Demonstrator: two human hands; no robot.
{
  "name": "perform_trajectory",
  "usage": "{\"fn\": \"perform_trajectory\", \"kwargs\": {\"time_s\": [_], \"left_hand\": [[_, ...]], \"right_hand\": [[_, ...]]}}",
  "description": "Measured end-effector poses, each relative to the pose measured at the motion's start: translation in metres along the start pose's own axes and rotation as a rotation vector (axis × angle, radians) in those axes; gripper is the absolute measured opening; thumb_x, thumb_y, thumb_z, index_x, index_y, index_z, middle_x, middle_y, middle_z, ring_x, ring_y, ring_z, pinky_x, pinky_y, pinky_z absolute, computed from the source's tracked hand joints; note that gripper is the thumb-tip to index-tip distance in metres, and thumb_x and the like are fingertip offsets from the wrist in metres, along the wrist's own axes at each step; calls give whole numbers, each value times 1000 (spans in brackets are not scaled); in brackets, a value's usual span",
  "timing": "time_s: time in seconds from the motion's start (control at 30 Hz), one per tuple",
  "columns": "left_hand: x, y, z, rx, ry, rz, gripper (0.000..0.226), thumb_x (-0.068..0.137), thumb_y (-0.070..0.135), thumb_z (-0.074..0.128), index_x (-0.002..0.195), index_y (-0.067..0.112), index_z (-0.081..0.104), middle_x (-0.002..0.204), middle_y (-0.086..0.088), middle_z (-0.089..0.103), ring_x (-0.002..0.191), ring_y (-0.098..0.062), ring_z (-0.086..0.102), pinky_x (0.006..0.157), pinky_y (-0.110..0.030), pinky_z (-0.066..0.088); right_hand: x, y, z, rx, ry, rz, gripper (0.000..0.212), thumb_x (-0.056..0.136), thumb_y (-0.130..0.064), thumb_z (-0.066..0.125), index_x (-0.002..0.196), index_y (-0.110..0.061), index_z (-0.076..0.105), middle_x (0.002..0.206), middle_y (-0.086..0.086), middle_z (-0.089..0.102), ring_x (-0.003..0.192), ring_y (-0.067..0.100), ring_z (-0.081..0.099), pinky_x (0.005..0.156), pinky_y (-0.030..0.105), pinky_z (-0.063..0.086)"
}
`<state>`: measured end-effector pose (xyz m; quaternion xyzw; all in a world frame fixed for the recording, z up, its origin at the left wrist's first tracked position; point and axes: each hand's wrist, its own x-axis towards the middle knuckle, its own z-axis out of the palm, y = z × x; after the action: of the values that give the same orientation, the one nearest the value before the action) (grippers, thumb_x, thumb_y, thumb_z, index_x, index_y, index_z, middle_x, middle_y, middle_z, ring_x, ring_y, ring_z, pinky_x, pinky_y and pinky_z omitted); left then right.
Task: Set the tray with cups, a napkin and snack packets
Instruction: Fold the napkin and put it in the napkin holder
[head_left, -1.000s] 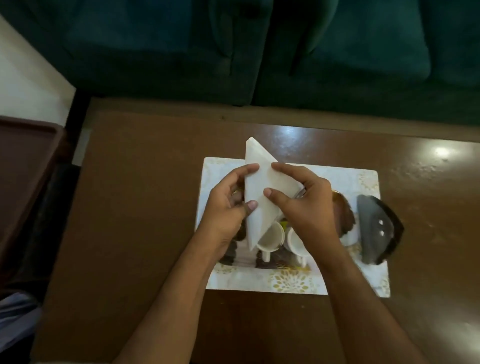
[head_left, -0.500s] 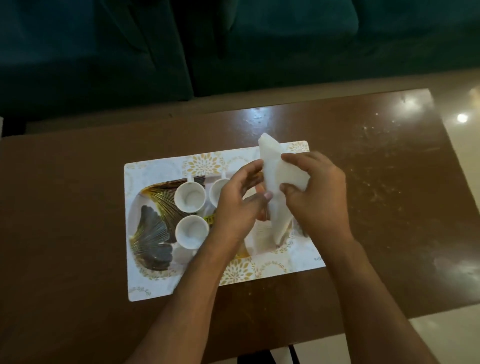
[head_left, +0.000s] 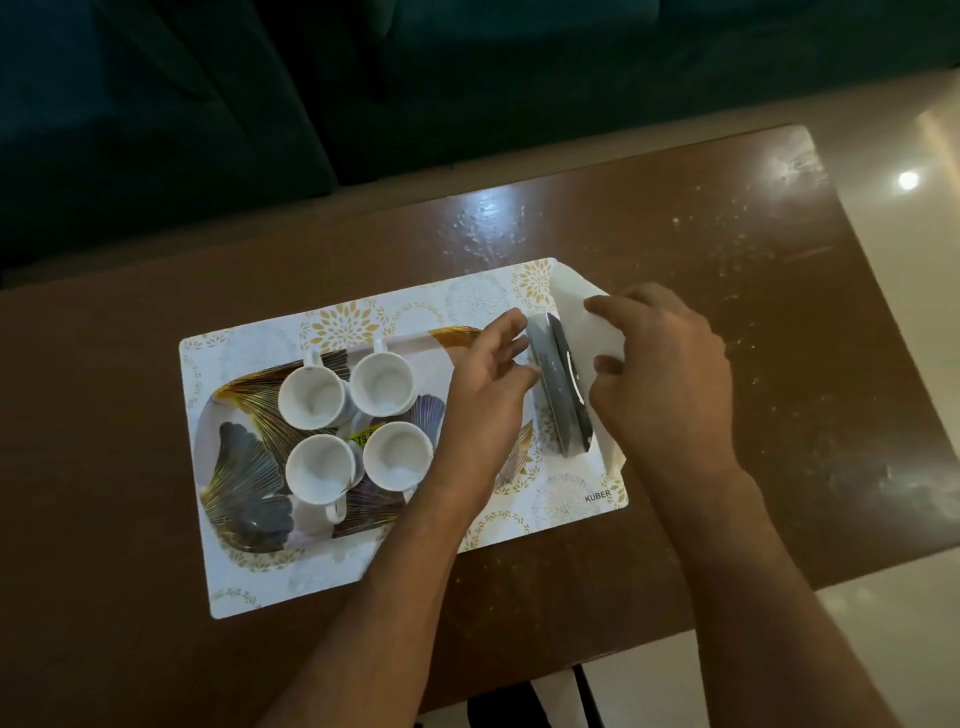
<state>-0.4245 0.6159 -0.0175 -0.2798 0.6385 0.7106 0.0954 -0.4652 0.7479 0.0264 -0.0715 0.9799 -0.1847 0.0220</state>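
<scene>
Both hands: right fingers (head_left: 605, 306) pinch the napkin (head_left: 574, 301); left fingers (head_left: 511, 325) loosely spread.

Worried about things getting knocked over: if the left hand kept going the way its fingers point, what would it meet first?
Probably the upright grey napkin holder; the left hand points right at it, fingertips nearly touching, though depth is unclear.

Four cups (head_left: 355, 422) on tray (head_left: 244, 483)

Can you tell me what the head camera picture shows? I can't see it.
Two hands work a white napkin into a grey holder at the right end of a patterned tray. Four white cups sit on the tray, on a brown table.
</scene>
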Motion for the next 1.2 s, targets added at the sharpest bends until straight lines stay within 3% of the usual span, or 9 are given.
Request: {"fn": "perform_trajectory", "kwargs": {"time_s": [0.17,0.5,0.6,0.8,0.9,0.97,1.07,1.1,1.2], "left_hand": [[4,-2,4,22,-9,-29,55,102,-3,51,150,26,54,141,12,61,126,3,57,106,-21,50],[4,-11,11,45,-13,-76,58,101,-3,52,153,23,52,148,8,60,138,-5,55,118,-38,47],[3,-11,12,58,-3,-86,57,101,-1,54,151,26,53,146,11,61,137,-4,56,118,-41,47],[2,-10,12,78,-12,-93,55,103,2,55,152,27,53,147,12,60,138,-4,55,120,-41,45],[2,-11,11,83,-20,-85,55,103,2,55,152,27,53,147,10,60,138,-6,55,120,-42,45],[2,-12,9,93,-23,-72,55,103,3,55,152,27,52,146,11,60,137,-6,55,118,-37,46],[1,-9,2,112,-26,-34,54,104,3,53,152,27,50,144,11,58,131,-2,54,103,-13,51],[0,-8,-1,126,-20,-18,54,104,4,54,153,27,49,147,9,57,132,-2,53,103,-14,51],[-3,-3,-14,222,16,78,57,104,6,55,157,26,45,158,4,51,144,-8,48,121,-35,42]], "right_hand": [[-2,2,16,69,-77,-26,52,85,0,71,133,-19,70,124,5,69,104,30,70,84,45,61],[-6,13,30,144,8,26,41,79,10,71,116,-6,79,101,10,76,84,26,69,74,24,44],[-6,10,29,167,40,26,35,79,12,72,109,-3,80,97,11,77,79,24,69,72,23,45],[-8,4,29,179,14,24,37,80,10,73,114,-3,78,101,12,76,85,27,71,76,37,59],[-8,3,28,166,6,30,40,81,6,74,119,-5,77,106,10,77,89,26,71,79,36,59],[-8,1,27,154,-1,31,39,83,3,74,121,-7,76,107,8,76,90,26,71,79,38,60],[-8,-2,27,123,1,27,38,86,-1,74,123,-8,75,107,8,75,94,27,70,79,41,59],[-8,-4,27,114,6,23,37,87,-3,73,123,-8,75,107,8,75,97,28,69,80,41,58],[-11,-13,29,81,40,9,33,90,-6,72,122,-7,75,110,10,74,105,31,65,82,30,47]]}}
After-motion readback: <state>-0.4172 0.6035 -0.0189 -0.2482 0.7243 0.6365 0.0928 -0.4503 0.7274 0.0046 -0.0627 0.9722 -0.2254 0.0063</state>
